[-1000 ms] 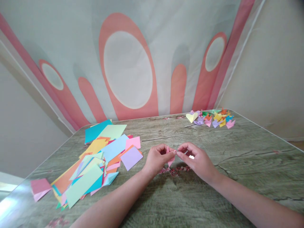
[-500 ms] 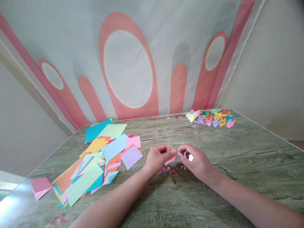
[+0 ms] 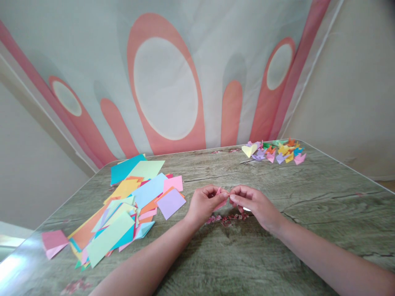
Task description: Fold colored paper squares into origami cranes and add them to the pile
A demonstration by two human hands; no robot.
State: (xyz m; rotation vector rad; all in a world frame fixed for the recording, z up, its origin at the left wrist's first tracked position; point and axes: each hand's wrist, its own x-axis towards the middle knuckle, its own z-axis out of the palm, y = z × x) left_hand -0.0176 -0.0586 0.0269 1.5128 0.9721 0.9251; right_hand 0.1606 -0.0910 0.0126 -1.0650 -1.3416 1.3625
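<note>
My left hand pinches a small piece of folded pink origami paper between thumb and fingers. Part of the paper sticks up above the thumb, and part shows below it. My right hand is closed in a pinch at the paper's right tip, its fingertips meeting those of the left. The fingers largely hide that tip. Beneath the right hand, a small white patch peeks out, too covered to identify. Both hands are over the middle of the wood-patterned table.
Loose coloured paper sheets spread across the table's left side, with a lilac square nearest my left hand. A folded pink paper lies at far left. Several small folded paper figures cluster at the back right. A printed backdrop hangs behind.
My right hand has turned slightly and its fingers have drawn closer together, covering more of the white patch. The pink paper is tilted a little more in my left hand.
</note>
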